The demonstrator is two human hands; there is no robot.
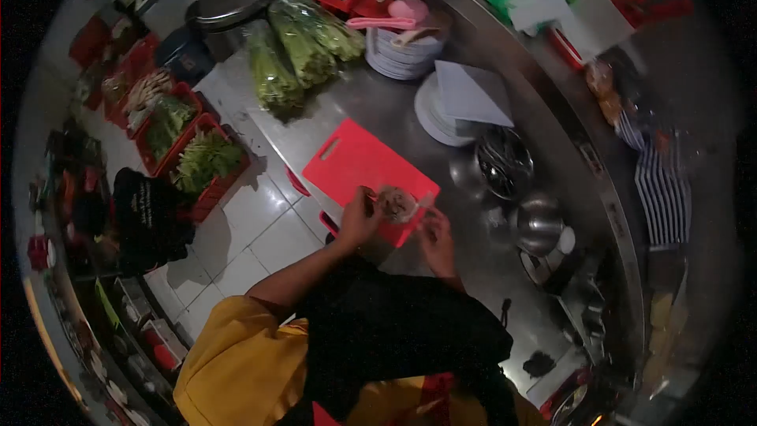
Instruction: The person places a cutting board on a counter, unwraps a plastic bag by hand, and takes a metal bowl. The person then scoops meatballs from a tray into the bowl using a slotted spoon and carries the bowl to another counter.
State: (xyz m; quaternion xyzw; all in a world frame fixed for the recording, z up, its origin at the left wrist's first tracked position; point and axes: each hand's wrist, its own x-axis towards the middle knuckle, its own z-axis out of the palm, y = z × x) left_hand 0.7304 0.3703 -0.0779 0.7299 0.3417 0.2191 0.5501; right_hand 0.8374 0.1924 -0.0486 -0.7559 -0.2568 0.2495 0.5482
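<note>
A red cutting board (364,159) with a handle slot lies on the steel counter in front of me. Near its right end sits a small clear plastic bag (396,203) with greyish-brown pieces inside, too blurred to name. My left hand (360,217) is at the bag's left side, its fingers bent and pressed against it. At the bag's right end, my right hand (435,233) has its fingers drawn together by the loose plastic, seemingly pinching it. The exact fingertip contact is hard to see.
Bagged leafy greens (303,55) lie beyond the board, with stacked white plates (404,51) beside them. A bowl of dark strips (505,162) and a steel bowl (539,223) stand right. Red crates of vegetables (206,162) and a person in black (150,217) are left.
</note>
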